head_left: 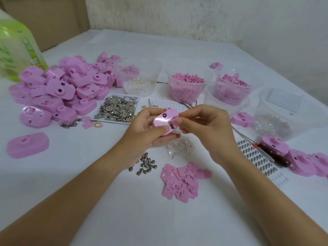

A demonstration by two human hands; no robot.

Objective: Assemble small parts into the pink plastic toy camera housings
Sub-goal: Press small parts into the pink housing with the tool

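Note:
My left hand grips a pink toy camera housing above the middle of the white table, thumb on its lower edge. My right hand pinches the housing's right side, where a small dark opening with a metal part shows. Below my hands lie round button cells, flat pink cover plates and clear small parts. A tray of metal contact pieces sits behind my left hand.
A big heap of pink housings fills the left, one lone housing nearer. Clear tubs hold pink pellets, pink parts and rings. Right: more housings, a screwdriver, a sticker sheet. A green bottle stands far left.

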